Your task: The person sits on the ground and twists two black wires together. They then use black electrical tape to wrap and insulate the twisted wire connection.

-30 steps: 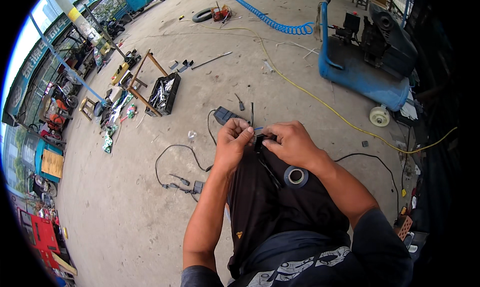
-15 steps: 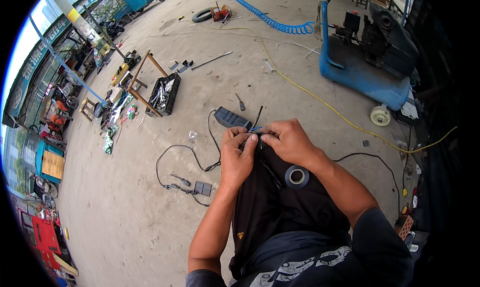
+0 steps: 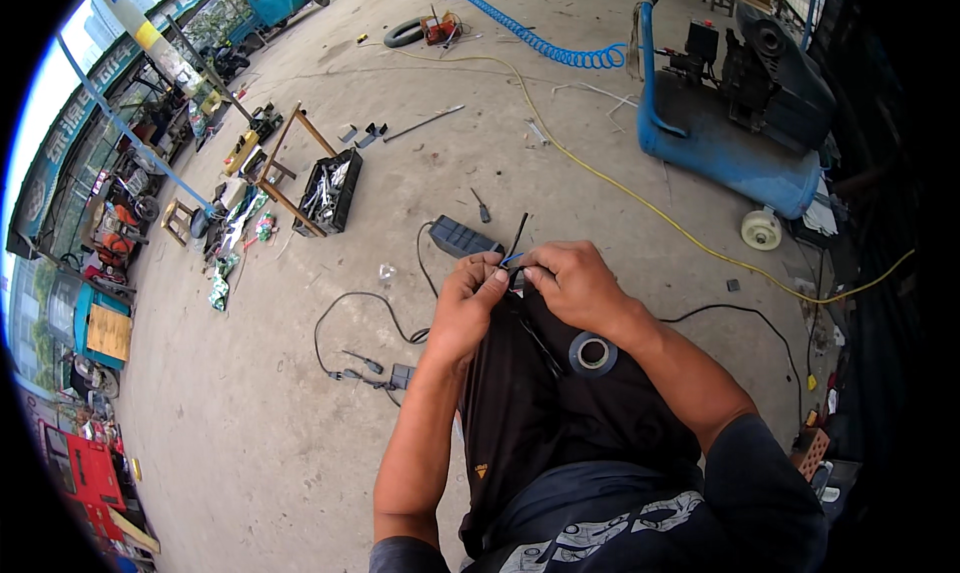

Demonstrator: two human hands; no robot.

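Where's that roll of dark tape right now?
In the head view, the roll of dark tape lies on the person's black trousers, right of centre, just below the right hand and beside the right forearm.

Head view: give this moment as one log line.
left hand, right hand: pinched at blue wire | tape roll: on trousers | black box: on ground

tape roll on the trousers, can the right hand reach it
Probably yes: the tape roll lies uncovered on the trousers near the right hand, which is busy at the blue wire.
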